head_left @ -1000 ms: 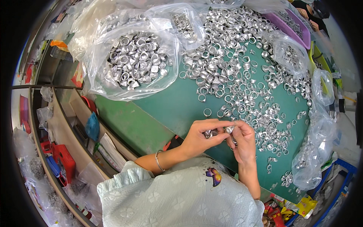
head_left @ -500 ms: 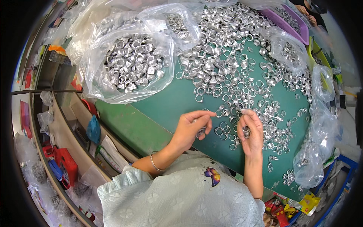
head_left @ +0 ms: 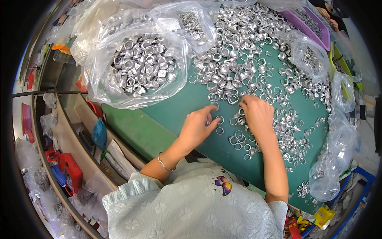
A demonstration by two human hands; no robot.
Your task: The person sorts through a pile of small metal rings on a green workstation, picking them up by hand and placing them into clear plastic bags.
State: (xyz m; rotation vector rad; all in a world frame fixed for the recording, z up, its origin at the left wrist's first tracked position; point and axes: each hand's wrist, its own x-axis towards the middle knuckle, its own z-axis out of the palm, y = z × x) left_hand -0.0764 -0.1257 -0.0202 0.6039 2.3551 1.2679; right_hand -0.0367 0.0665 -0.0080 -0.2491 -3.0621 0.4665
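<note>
Many silver metal rings [head_left: 232, 65] are spread in a pile over the green table [head_left: 171, 115]. My left hand [head_left: 195, 128] hovers at the near edge of the pile. Its thumb and forefinger are apart, while the other fingers curl round rings [head_left: 207, 122] that partly show. A loose ring [head_left: 220, 130] lies by its thumb. My right hand [head_left: 258, 115] reaches palm down into the pile, its fingertips bent together among the rings. Whatever sits under that palm is hidden.
An open clear plastic bag [head_left: 95, 75] full of chunkier rings stands at the left back. More bags [head_left: 310, 55] of rings and a purple basket [head_left: 324, 40] line the right. Shelves [head_left: 71, 131] run along the left. Another person's hand [head_left: 323, 12] shows at the top right.
My right hand has moved forward and turned palm down; rings earlier seen in its curled fingers are now hidden. My left hand has shifted slightly up, its thumb and forefinger wider apart.
</note>
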